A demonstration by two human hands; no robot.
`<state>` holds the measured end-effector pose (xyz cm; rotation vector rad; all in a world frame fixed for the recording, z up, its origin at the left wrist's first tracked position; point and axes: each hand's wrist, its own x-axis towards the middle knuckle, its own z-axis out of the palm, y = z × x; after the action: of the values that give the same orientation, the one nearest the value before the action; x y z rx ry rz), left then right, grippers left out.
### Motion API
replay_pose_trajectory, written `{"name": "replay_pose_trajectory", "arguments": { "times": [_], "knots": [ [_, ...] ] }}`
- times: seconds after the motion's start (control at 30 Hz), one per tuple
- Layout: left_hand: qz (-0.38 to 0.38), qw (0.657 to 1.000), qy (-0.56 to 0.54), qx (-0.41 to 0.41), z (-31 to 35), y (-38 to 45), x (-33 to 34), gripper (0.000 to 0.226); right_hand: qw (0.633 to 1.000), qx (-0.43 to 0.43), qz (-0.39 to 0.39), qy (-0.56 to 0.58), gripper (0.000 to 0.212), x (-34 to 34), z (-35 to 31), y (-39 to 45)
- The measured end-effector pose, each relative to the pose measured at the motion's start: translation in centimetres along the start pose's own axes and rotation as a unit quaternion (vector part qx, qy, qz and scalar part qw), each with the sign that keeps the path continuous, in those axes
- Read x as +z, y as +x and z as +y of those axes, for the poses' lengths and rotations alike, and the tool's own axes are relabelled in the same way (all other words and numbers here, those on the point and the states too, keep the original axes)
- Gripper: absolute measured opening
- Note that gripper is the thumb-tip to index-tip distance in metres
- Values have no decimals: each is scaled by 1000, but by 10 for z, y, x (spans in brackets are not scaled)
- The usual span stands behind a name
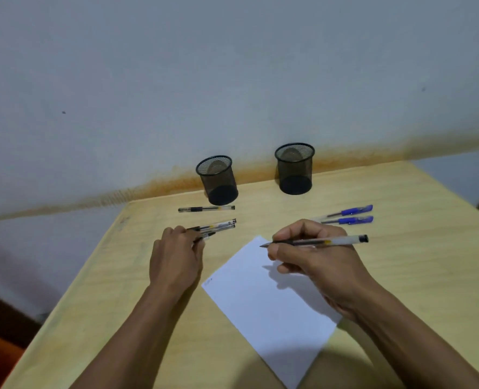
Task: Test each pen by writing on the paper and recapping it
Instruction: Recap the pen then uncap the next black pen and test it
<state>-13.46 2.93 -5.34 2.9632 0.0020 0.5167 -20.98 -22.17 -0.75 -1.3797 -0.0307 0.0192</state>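
Observation:
My right hand (314,259) grips an uncapped clear pen with black ink (317,242), its tip pointing left just above the upper corner of the white paper (269,313). My left hand (176,256) rests on the table with its fingers at the near ends of a small bunch of clear black pens (218,226); I cannot tell whether it grips them or a cap. Another clear black pen (206,209) lies alone behind them. Two blue pens (348,216) lie side by side at the right.
Two black mesh pen cups (218,178) (295,169) stand at the back of the light wooden table (401,248), against the grey wall. The table's left edge runs diagonally beside my left arm. A faint mark sits near the paper's left corner.

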Motion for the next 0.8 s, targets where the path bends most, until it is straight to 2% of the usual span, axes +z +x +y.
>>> {"name": "replay_pose_trajectory", "arguments": {
  "times": [0.2, 0.37, 0.53, 0.7, 0.8],
  "knots": [
    [-19, 998, -52, -4, 3, 0, 0, 19, 1000, -1, 22, 21, 17, -14, 1, 0],
    [-9, 988, -140, -65, 12, 3, 1, 12, 998, 35, 30, 38, 15, -21, 6, 3],
    [16, 991, -133, -30, 31, -2, 0, 21, 997, 21, 55, 46, 16, -28, 0, 7],
    [56, 968, -246, -11, 73, 0, -23, 16, 996, 1, 60, 70, 11, -32, -14, 17],
    [44, 952, -304, 16, 98, -3, -33, 8, 996, -29, 67, 45, 7, -34, -23, 21]
  ]
}}
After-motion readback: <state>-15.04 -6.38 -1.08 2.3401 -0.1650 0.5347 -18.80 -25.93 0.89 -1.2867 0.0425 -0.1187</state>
